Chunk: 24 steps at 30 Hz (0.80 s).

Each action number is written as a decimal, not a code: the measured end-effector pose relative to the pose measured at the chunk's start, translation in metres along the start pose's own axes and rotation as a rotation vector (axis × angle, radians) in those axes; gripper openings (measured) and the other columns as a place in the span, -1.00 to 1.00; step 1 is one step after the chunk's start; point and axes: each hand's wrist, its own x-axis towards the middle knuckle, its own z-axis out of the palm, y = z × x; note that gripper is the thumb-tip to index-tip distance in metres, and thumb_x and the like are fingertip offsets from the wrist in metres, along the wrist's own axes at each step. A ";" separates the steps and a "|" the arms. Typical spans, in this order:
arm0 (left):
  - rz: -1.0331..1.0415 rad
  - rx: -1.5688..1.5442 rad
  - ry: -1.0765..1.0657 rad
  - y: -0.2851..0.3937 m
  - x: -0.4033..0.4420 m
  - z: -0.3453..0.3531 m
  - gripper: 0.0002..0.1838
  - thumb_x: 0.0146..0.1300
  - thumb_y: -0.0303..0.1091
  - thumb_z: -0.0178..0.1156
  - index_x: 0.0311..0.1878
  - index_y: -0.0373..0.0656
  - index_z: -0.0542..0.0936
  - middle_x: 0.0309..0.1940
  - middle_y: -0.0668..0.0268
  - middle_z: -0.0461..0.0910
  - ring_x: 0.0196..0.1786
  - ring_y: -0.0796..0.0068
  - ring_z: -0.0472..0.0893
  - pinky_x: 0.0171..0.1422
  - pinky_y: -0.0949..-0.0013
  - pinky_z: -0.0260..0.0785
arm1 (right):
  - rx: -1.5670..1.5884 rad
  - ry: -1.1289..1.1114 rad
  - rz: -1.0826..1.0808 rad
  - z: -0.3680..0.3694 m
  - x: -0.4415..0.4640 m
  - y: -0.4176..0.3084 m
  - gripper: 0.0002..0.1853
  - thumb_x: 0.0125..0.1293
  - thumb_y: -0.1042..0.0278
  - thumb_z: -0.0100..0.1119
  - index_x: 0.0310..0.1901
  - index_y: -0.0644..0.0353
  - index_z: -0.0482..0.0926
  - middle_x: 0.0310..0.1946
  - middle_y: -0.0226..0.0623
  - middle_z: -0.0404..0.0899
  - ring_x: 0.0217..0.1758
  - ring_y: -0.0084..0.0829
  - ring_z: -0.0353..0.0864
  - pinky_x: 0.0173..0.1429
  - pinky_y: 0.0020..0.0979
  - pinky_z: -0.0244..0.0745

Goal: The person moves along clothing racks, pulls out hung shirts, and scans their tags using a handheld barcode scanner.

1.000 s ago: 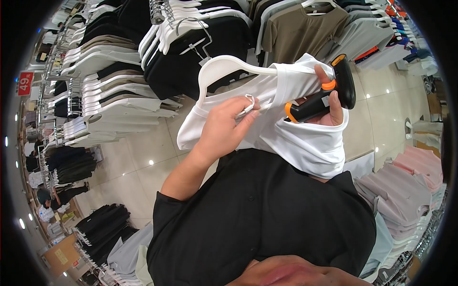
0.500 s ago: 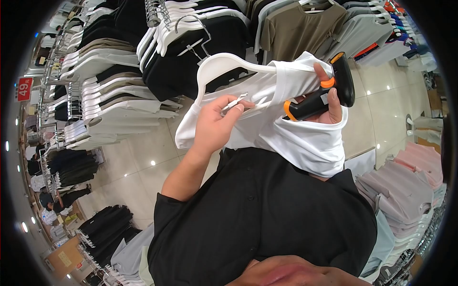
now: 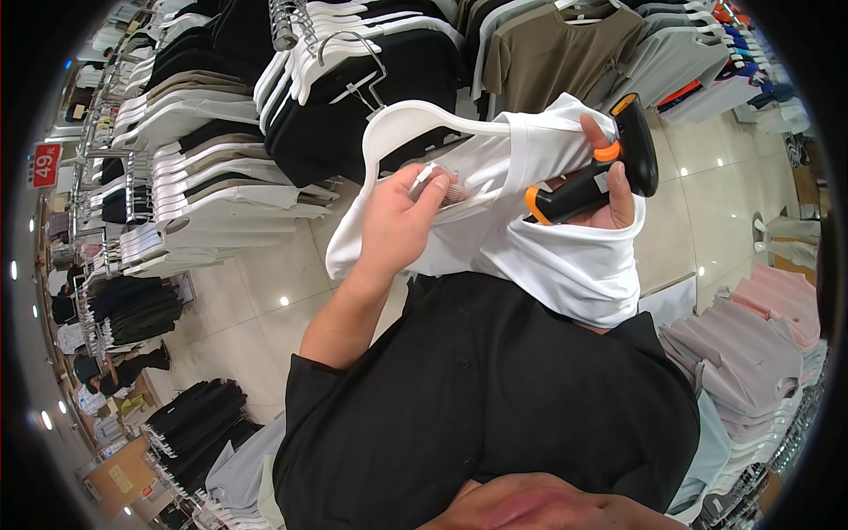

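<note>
A white T-shirt (image 3: 565, 265) hangs on a white hanger (image 3: 415, 115) in front of my chest, its metal hook at the top left. My left hand (image 3: 399, 216) is closed at the shirt's neck opening, thumb and fingers pinching a small tag (image 3: 455, 193). Print on the tag is too small to read. My right hand (image 3: 618, 196) is wrapped round a black and orange barcode scanner (image 3: 574, 196), with the white fabric draped around that hand and hiding part of it. The scanner's head tilts up to the right, beyond the fabric.
Just beyond the hanger, a rack holds black shirts (image 3: 389, 75) and a brown shirt (image 3: 565, 53). Racks of white and dark shirts (image 3: 212, 199) stand at the left, and pink and grey shirts (image 3: 733, 344) at the right. A red price sign (image 3: 46, 165) is at the far left.
The tag in my left hand has turned, so more of its flat face shows. My left fingers have shifted slightly on it. The right hand and scanner have hardly moved.
</note>
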 end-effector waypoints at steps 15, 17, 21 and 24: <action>-0.007 -0.063 -0.155 0.000 0.009 -0.011 -0.81 0.59 -0.40 0.12 0.13 -0.27 0.56 -0.01 0.15 0.75 0.09 0.46 0.72 0.25 0.38 0.50 | 0.016 -0.028 -0.029 -0.005 0.004 0.001 -0.25 0.43 0.00 0.35 0.51 0.17 0.33 0.43 0.02 0.46 0.37 0.04 0.60 0.41 0.13 0.64; 0.052 -0.034 -0.191 -0.001 0.007 -0.013 -0.81 0.56 -0.44 0.14 0.15 -0.26 0.54 0.04 0.10 0.75 0.14 0.44 0.69 0.27 0.36 0.49 | 0.007 -0.071 0.003 -0.011 0.004 0.000 -0.26 0.47 -0.04 0.29 0.51 0.26 0.36 0.43 0.13 0.41 0.42 0.08 0.56 0.45 0.12 0.59; 0.211 0.189 -0.280 0.006 0.001 -0.017 -0.78 0.45 -0.48 0.28 0.10 -0.29 0.58 0.09 0.19 0.75 0.22 0.40 0.66 0.24 0.27 0.49 | 0.030 -0.058 0.018 -0.012 0.003 0.000 -0.24 0.47 -0.05 0.29 0.52 0.27 0.35 0.45 0.12 0.40 0.45 0.06 0.54 0.48 0.15 0.55; 0.277 0.361 -0.298 0.018 0.004 -0.025 -0.77 0.39 -0.46 0.36 0.06 -0.26 0.64 0.06 0.10 0.74 0.16 0.28 0.70 0.19 0.27 0.51 | 0.027 -0.021 -0.002 0.000 0.000 -0.001 -0.26 0.44 -0.04 0.33 0.49 0.22 0.38 0.43 0.04 0.42 0.43 0.02 0.55 0.47 0.13 0.57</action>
